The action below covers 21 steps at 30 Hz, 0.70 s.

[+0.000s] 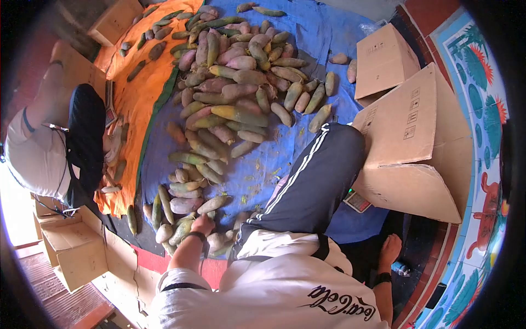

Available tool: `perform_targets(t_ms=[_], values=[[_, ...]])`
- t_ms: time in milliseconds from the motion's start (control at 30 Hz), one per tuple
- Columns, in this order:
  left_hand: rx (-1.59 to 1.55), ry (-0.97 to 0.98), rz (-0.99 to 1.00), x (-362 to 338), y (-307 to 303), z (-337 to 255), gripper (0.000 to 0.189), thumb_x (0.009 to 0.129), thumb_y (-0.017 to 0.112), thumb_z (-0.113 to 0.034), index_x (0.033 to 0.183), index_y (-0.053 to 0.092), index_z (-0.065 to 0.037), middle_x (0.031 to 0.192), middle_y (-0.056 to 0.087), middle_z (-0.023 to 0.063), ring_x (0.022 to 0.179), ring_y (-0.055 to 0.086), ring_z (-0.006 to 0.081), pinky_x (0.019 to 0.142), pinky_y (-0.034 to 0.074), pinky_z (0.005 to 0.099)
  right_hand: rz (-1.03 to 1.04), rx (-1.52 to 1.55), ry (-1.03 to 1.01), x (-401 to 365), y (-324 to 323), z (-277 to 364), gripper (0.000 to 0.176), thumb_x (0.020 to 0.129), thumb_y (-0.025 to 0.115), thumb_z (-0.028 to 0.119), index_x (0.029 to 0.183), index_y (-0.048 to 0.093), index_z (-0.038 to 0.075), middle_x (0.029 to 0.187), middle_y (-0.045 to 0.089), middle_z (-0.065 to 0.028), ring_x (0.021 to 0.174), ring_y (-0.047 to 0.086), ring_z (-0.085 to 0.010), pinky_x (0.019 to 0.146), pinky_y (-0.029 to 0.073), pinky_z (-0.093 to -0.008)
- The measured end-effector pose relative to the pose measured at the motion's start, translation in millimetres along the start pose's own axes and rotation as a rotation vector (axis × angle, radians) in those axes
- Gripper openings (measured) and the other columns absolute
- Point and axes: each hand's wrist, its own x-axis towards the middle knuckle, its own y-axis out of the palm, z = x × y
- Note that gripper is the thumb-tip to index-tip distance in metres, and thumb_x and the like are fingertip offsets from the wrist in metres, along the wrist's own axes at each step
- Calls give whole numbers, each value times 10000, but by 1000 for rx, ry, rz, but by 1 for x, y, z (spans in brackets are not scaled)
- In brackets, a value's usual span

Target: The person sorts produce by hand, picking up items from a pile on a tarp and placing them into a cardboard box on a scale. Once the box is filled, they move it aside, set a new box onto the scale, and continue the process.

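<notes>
Long green and reddish radishes [238,90] lie heaped on a blue tarp [257,181]. My left hand [203,225] is down among the radishes at the near left end of the heap. Its fingers appear curled over a radish, though their tips are hidden. A pale radish [212,204] lies just beyond this hand. To my right, my right hand [390,249] hangs low over the dark floor, fingers loosely apart, with nothing visible in it. A small scale with a lit display [357,202] sits between my knee and an open cardboard box [402,131].
Another cardboard box [383,60] stands behind the open one. At left, a co-worker [44,148] sits by an orange tarp [148,71] with scattered radishes. More boxes [74,241] stand at lower left. A painted wall [482,109] runs along the right.
</notes>
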Motion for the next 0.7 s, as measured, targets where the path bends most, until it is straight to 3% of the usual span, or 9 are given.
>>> perform_targets(t_ms=[33, 167, 267, 300, 400, 467, 600, 633, 700], values=[[-181, -140, -74, -16, -36, -25, 485, 783, 546, -382, 1103, 509, -20, 1081, 580, 262, 1043, 559, 370, 886, 445, 446, 6, 3, -5, 0, 0, 0, 139, 821, 550, 86, 926, 595, 6, 1038, 585, -154, 983, 530, -334, 841, 424, -430], [-461, -51, -256, 68, -44, -8, 642, 740, 600, -515, 1113, 484, -6, 1055, 580, 284, 1019, 548, 424, 883, 438, 441, 47, 29, 38, 2, 2, -3, 139, 826, 548, 86, 921, 599, -2, 1040, 586, -156, 985, 532, -335, 849, 424, -432], [-1117, -60, -319, 37, -118, -57, 599, 835, 613, -372, 1204, 415, 56, 1005, 591, 188, 822, 607, 254, 557, 515, 318, 30, 26, 19, 0, -1, -1, 140, 831, 545, 87, 924, 598, -4, 1051, 583, -157, 992, 530, -335, 853, 424, -431], [-1275, -91, -379, 50, -121, -56, 573, 831, 621, -354, 1209, 423, 28, 969, 586, 143, 800, 595, 235, 618, 520, 311, 38, 12, 18, 1, -3, 1, 141, 834, 544, 88, 927, 597, -3, 1055, 581, -158, 996, 529, -335, 854, 424, -430], [-1207, -62, -329, 51, -128, -36, 445, 885, 542, -324, 1225, 435, -59, 994, 591, 101, 879, 588, 223, 762, 482, 378, 47, -27, 21, 2, -2, 3, 149, 851, 516, 98, 941, 582, -1, 1048, 581, -166, 989, 529, -337, 859, 424, -425], [602, 290, -574, 68, -87, -6, 318, 851, 522, -197, 1129, 528, -44, 961, 612, 108, 876, 599, 255, 742, 489, 339, 52, -25, 17, 3, -3, 4, 150, 852, 516, 99, 944, 582, 1, 1049, 581, -165, 991, 528, -336, 859, 424, -425], [784, 386, -32, 65, 0, 12, 271, 877, 462, -246, 970, 629, -55, 972, 627, 167, 960, 599, 302, 766, 499, 403, 63, -10, -4, 3, -3, 1, 135, 843, 535, 92, 933, 590, 8, 1070, 572, -146, 995, 522, -331, 844, 427, -427], [154, 222, 73, 4, -33, -22, 298, 843, 500, -290, 1007, 625, -75, 992, 624, 196, 973, 592, 338, 800, 486, 426, 64, -12, -4, 2, -2, -1, 135, 843, 535, 92, 933, 590, 8, 1070, 572, -146, 995, 522, -331, 844, 427, -427], [-17, -6, 262, -3, -4, -22, 515, 732, 564, -413, 1120, 572, -75, 1104, 590, 217, 1060, 551, 368, 898, 443, 444, 59, -15, -6, 2, -2, -2, 146, 840, 532, 106, 941, 590, 17, 1042, 584, -151, 991, 531, -325, 863, 420, -420]])
